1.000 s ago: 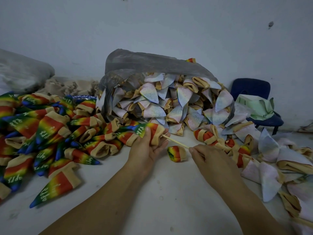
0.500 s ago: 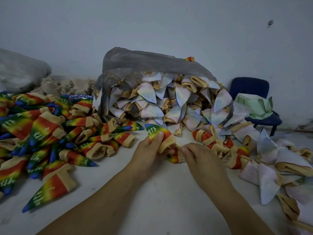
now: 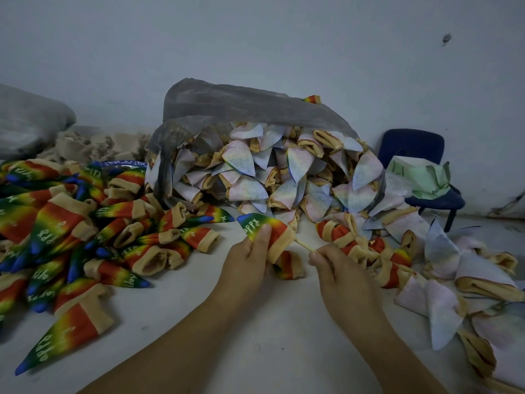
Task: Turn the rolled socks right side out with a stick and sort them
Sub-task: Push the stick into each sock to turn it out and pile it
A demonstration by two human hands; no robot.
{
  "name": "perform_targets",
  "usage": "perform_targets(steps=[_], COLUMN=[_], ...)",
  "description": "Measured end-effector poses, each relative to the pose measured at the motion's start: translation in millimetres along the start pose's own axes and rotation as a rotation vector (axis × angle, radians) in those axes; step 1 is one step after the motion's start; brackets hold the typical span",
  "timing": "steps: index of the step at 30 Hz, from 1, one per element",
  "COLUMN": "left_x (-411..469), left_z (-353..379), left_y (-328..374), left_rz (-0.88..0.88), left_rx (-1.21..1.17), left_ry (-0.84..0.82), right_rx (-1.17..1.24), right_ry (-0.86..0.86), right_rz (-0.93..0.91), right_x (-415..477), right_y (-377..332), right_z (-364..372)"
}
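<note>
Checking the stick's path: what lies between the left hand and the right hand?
In the head view, the stick bridges the gap, from the rainbow sock gripped by the left hand to the pinching right hand; a rolled sock lies just below.

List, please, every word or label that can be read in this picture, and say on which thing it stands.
"appy": white, on the held sock in the left hand.
"appy": white, on the front sock lying nearest at the left.
Socks of the left pile: the same white lettering, turned or partly hidden.
Dark print on the green bag on the chair: too small to read.
</note>
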State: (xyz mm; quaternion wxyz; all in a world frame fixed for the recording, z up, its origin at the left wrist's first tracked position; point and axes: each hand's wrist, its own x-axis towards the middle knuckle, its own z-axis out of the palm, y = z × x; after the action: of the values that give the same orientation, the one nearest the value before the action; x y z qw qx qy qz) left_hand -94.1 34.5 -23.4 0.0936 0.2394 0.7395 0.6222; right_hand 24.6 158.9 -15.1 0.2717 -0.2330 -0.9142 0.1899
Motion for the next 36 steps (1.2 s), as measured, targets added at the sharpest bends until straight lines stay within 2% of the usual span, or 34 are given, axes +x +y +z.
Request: perform_targets(steps=[4, 7, 10, 13, 17, 22, 25, 32, 36], left_x=[0.4, 1.2, -0.7, -0.4, -0.6, 0.0, 0.7, -1.0, -1.1], left_z=[6.5, 3.2, 1.9, -1.1, 1.2, 1.1, -2.2, -1.7, -1.7], left_y=[2.5, -2.8, -4.5, -4.2, -5.8, -5.9, -5.4, -5.1, -5.7], left_rz=[0.046, 0.063, 0.039, 0.051, 0.051, 0.103, 0.029, 0.049, 0.098], left_rx=[-0.024, -0.025, -0.136, -0.229, -0.134, -0.194, -0.213, -0.062, -0.047], left_ry=[0.040, 0.057, 0.070, 0.052, 0.011, -0.025, -0.021, -0.070, -0.099], right_rx=[0.212, 0.200, 0.133, 0.154, 0.250, 0.203, 0.152, 0.140, 0.128], right_ry=[-0.050, -0.093, -0.067, -0.023, -0.033, -0.158, -0.204, -0.133, -0.189], right_rz=[0.130, 0.045, -0.046, -0.035, -0.031, -0.044, -0.073, -0.051, -0.052], right_x=[-2.2, -0.2, 7.6, 9.9, 1.5, 4.0, 10.2, 5.1, 3.7], right_y=[-3.9, -4.0, 7.0, 15.1, 4.0, 3.4, 10.9, 10.6, 10.9], right_z=[8.3, 8.6, -1.5, -7.6, -0.3, 3.0, -5.9, -5.3, -6.8])
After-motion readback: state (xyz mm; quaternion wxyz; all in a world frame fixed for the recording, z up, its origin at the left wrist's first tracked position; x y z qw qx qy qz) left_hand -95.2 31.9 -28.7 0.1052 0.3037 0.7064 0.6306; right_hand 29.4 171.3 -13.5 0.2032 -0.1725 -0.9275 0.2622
